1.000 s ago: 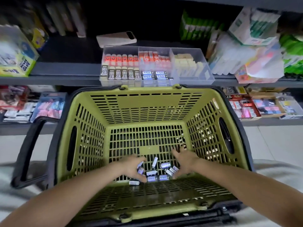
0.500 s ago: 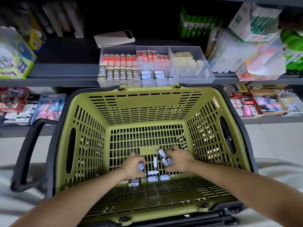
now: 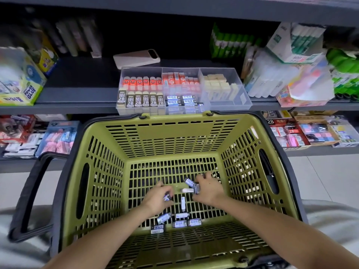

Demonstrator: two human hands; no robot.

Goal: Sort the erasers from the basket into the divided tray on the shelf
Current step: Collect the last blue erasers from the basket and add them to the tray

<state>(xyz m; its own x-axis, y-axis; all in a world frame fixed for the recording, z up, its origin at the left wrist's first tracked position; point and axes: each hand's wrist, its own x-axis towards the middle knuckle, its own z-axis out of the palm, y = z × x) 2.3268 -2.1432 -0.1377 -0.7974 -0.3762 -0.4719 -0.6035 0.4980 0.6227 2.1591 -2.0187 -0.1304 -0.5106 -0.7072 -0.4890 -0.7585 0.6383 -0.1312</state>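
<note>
**Desk:** What do both hands have, inside the basket (image 3: 108, 191)?

**Photographer:** The left hand (image 3: 157, 199) is curled over the mesh floor, fingers closed round a small blue-sleeved eraser (image 3: 167, 197) that peeks out by the thumb. The right hand (image 3: 208, 189) is closed on a clutch of erasers (image 3: 191, 183), one dark sleeve jutting up and to the left past its fingertips. How many it grips I cannot tell; the fingers hide most of them.

**Desk:** And the loose ones?

**Photographer:** A white eraser (image 3: 187, 190) lies on the floor between the two hands, just beside the right-hand clutch. Another (image 3: 182, 203) stands on end a little nearer the camera. Near the front wall five more (image 3: 179, 220) lie scattered, touching or nearly so, one of them (image 3: 157, 229) at the edge where the floor meets the wall.

**Desk:** Where is the tray (image 3: 229, 102)?

**Photographer:** On the shelf (image 3: 77, 94) directly behind the basket's far rim, clear plastic, divided. Left section: orange-faced erasers at the back, a row of brown "2B" ones in front. Middle: orange-and-white ones behind, blue-sleeved ones (image 3: 181, 100) stacked in front, matching those in the basket. Right: plain cream blocks (image 3: 217, 84).

**Desk:** Anything else on that shelf?

**Photographer:** A pale flat device (image 3: 136, 58) behind the tray, a glue box (image 3: 19, 84) at far left, and white and green packs piled at right.
</note>
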